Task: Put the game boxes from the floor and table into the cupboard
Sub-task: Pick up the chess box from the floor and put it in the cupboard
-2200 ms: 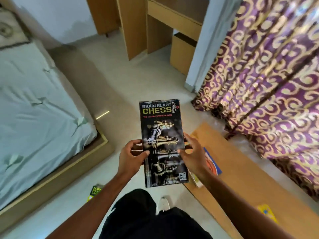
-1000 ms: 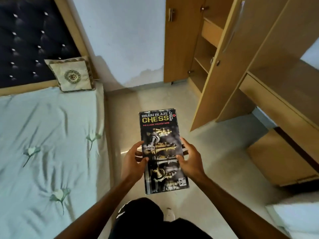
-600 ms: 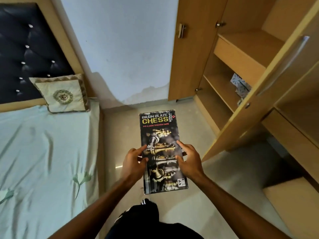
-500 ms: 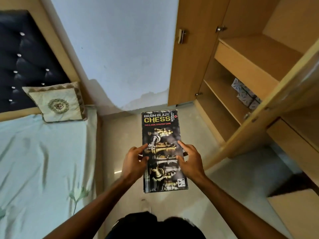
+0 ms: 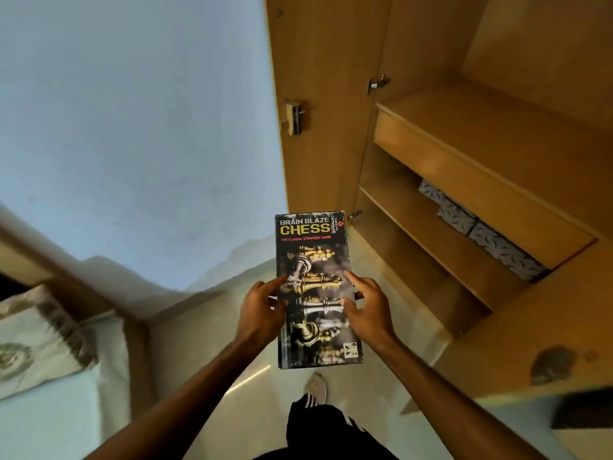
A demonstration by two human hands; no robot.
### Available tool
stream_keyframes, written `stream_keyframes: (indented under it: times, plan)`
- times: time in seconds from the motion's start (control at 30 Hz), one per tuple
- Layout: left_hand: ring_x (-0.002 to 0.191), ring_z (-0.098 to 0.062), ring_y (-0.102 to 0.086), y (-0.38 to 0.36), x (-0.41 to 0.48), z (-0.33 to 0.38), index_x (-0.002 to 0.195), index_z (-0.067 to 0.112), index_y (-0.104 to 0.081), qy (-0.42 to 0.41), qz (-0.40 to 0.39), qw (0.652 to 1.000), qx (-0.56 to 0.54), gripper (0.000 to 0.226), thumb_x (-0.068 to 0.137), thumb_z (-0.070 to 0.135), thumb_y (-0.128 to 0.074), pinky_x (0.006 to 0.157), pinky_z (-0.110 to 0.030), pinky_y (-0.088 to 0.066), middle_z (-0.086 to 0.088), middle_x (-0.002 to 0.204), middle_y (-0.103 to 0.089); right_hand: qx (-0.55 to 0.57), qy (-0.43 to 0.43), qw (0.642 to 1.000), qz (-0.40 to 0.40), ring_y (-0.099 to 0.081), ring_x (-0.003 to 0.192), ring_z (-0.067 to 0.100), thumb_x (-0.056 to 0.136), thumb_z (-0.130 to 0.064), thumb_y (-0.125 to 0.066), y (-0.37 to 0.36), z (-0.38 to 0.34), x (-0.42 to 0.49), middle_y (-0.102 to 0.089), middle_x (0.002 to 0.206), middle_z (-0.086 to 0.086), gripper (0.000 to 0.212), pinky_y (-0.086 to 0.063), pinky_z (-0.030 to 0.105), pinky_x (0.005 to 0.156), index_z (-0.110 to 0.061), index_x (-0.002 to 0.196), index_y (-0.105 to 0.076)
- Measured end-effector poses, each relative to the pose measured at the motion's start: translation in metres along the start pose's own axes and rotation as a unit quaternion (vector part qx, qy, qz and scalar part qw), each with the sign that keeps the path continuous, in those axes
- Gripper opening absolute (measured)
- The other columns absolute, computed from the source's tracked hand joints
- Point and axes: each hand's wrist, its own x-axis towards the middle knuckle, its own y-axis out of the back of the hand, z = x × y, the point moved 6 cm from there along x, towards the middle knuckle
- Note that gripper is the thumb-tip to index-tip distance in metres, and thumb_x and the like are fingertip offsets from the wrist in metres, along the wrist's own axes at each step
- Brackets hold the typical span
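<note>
Chess box nearer open cupboard edge

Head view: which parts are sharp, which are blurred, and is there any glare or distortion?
In the head view the chess box is sharp, its print readable; the pillow at the left edge is smeared by blur; a bright glare streak lies on the floor below the box; the cupboard shelves splay from the wide-angle lens.

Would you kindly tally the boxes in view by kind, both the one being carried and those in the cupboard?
Chess box: 1
Grey patterned boxes: 3 showing on the cupboard shelf, partly hidden
Total: 4
</note>
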Motion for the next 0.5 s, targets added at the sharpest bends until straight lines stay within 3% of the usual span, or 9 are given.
stream_keyframes:
  times: [0.23,0.37,0.5]
  plan:
    - [0.075,-0.002,-0.058,-0.027,0.177,0.056,0.129,0.023,-0.062,-0.026,-0.031,0.999,-0.007,0.040,0.090,0.013,-0.065,0.063,-0.024,-0.050,0.002,0.100,-0.058,-0.003,-0.023,0.998,0.054,-0.054,0.102,0.009,0.088,-0.004,-0.064,0.034,-0.002,0.162,-0.055,0.120,-0.005,0.057,-0.045,0.017,0.086,-0.027,0.138,-0.051]
    - [0.085,-0.014,-0.064,-0.064,0.266,0.089,0.127,0.025,-0.062,-0.041,-0.075,0.996,-0.032,0.039,0.090,0.015,-0.065,0.072,-0.035,-0.058,0.002,0.103,-0.059,0.002,-0.046,0.995,0.090,-0.054,0.109,0.011,0.088,-0.005,-0.064,0.066,0.012,0.236,-0.054,0.124,-0.005,0.057,-0.047,0.020,0.089,-0.027,0.138,-0.050]
    - [0.084,-0.011,-0.061,-0.115,0.359,0.129,0.123,0.033,-0.062,-0.095,-0.123,0.986,-0.054,0.036,0.090,0.021,-0.067,0.066,-0.024,-0.053,0.004,0.101,-0.057,-0.016,-0.056,0.988,0.141,-0.056,0.106,0.012,0.087,-0.002,-0.063,0.109,0.035,0.315,-0.055,0.126,-0.001,0.057,-0.050,0.022,0.089,-0.026,0.137,-0.052]
